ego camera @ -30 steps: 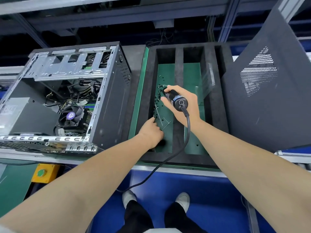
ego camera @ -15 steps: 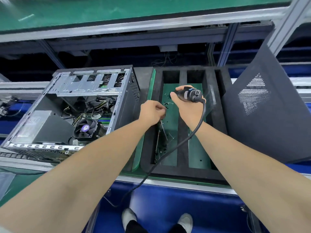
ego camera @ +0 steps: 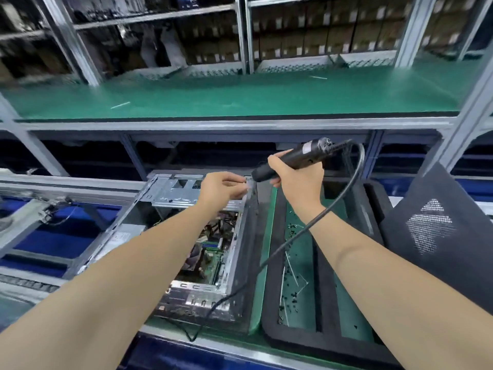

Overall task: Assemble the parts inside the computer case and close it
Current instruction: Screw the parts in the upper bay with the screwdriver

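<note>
Right hand (ego camera: 296, 180) wrapped round the barrel of the electric screwdriver (ego camera: 301, 153), tip pointing toward the left hand (ego camera: 221, 186). Left fingers pinch something tiny at the tip. It's blurred, my guess is a screw (ego camera: 248, 182).

Open computer case (ego camera: 173, 190) sits directly under the left hand and forearm. Side panel (ego camera: 437, 236) leans well off to the right of the right arm, so it's not on yet. Loose screws (ego camera: 289, 292) lie in the foam tray (ego camera: 269, 303) below the right forearm.

Handling, as I judge it:
- Screw: small and slick, easy to drop onto the board. Pinch it at the head.
- Case: stiff sheet steel with thin edges. Hold the frame rails.
- Panel: light and flexy. Take both long edges.
- Cord (ego camera: 357, 166) drapes across the case corner and could snag.
</note>
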A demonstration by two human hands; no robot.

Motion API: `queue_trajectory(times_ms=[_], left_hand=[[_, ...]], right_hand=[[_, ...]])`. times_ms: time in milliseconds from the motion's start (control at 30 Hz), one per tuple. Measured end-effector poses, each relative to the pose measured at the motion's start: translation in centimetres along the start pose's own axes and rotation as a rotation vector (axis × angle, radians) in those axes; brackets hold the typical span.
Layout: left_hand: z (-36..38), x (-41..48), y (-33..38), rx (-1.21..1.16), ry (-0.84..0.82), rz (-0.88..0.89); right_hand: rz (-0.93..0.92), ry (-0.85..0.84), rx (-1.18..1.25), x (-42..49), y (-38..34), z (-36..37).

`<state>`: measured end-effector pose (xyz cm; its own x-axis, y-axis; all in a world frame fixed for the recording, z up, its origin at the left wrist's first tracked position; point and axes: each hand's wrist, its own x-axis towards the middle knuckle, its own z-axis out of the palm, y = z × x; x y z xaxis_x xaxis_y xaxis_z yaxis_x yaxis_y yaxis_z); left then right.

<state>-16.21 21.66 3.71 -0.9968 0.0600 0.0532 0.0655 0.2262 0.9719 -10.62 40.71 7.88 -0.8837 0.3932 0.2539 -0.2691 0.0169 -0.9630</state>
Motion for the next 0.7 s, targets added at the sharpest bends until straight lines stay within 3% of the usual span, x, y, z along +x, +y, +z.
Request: queue_trajectory(times_ms=[267,701], left_hand=[[-6.5,1.1,-3.3,-0.103,-0.051,0.09],[-11.0,2.5,-6.5,-0.267,-0.263,-0.045]], right_hand=[[-0.014,-0.014,-0.065,-1.6,-1.5,6.7],[0.011,0.021,-0.149,-3.1,-1.6,12.5]])
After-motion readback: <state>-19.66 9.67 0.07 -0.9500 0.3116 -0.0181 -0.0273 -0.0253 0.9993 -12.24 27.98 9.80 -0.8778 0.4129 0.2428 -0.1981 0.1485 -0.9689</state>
